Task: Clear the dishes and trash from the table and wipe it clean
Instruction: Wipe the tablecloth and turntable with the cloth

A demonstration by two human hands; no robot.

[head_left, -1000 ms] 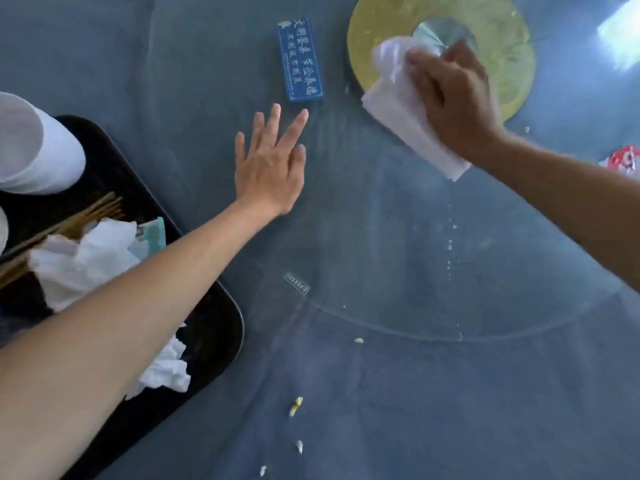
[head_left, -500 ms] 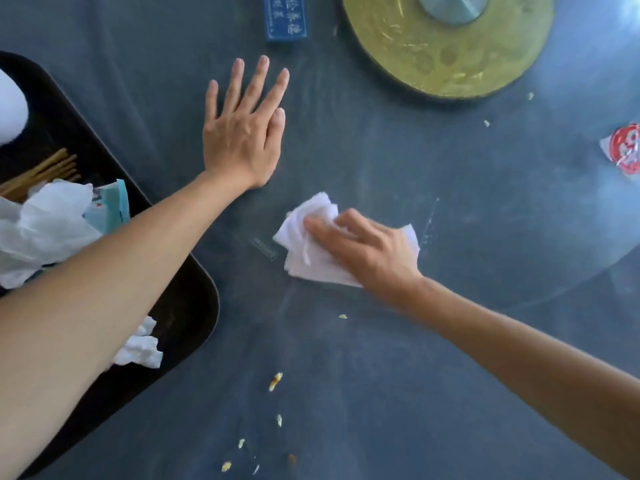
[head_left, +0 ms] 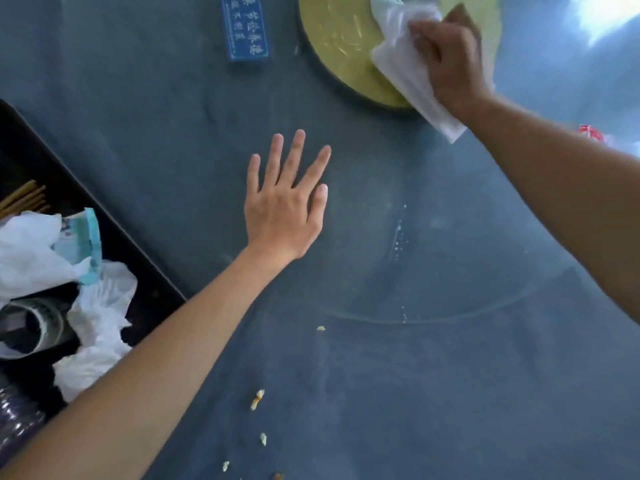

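Note:
My right hand (head_left: pixel 450 60) presses a folded white cloth (head_left: pixel 405 71) onto the glass turntable at the top, over the rim of its round yellow hub (head_left: pixel 339 39). My left hand (head_left: pixel 285 206) lies flat on the glass (head_left: pixel 450 265) with fingers spread, holding nothing. A black tray (head_left: pixel 152 275) at the left carries crumpled white napkins (head_left: pixel 100 306), a teal wrapper (head_left: pixel 90 244), wooden chopsticks (head_left: pixel 24 199) and a glass cup (head_left: pixel 34 327). Yellow food crumbs (head_left: pixel 257 399) lie on the dark blue tablecloth (head_left: pixel 415 410) near the bottom.
A blue sign block (head_left: pixel 246 27) with white characters lies at the top centre on the glass. A red and white wrapper (head_left: pixel 594 133) peeks out behind my right forearm. A line of white specks (head_left: pixel 400 233) runs down the glass toward its curved edge.
My right hand has swept the cloth from the middle of the glass back up to the yellow hub. My left hand stays flat on the glass.

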